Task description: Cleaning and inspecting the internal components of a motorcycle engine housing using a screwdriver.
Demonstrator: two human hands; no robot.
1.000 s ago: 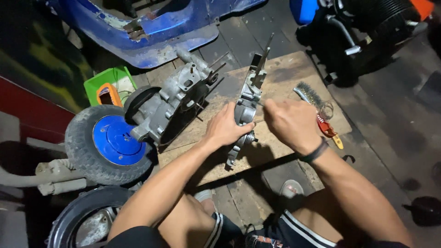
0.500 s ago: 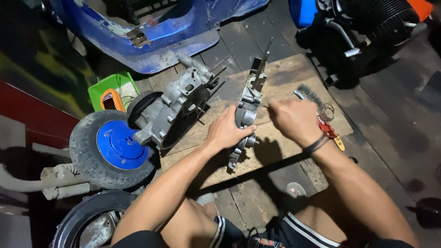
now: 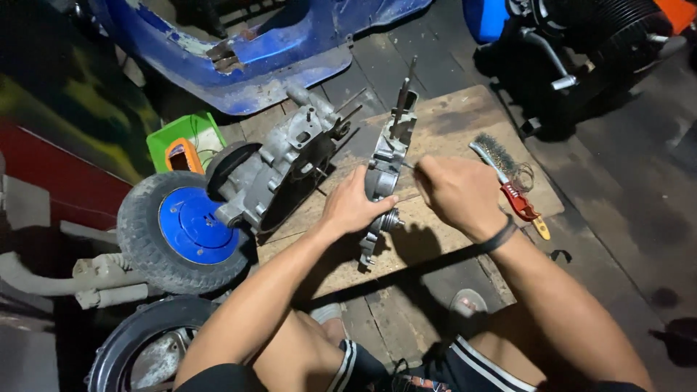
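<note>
Two hands' fingers (image 3: 377,202) clasp the upright engine casing (image 3: 386,168).

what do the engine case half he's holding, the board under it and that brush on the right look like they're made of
Engine case half, steadied by the left hand: probably cast aluminium, dull grey and matte, with a grimy cast look.
Board: apparently wood or plywood, bare tan, scuffed and dark-stained.
Brush, beside the right hand: bristles look like fine metal wire, greyish with a slight glint; the handle looks like red plastic.

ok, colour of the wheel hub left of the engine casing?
Blue, on the wheel hub inside a black tyre; head view.
</note>
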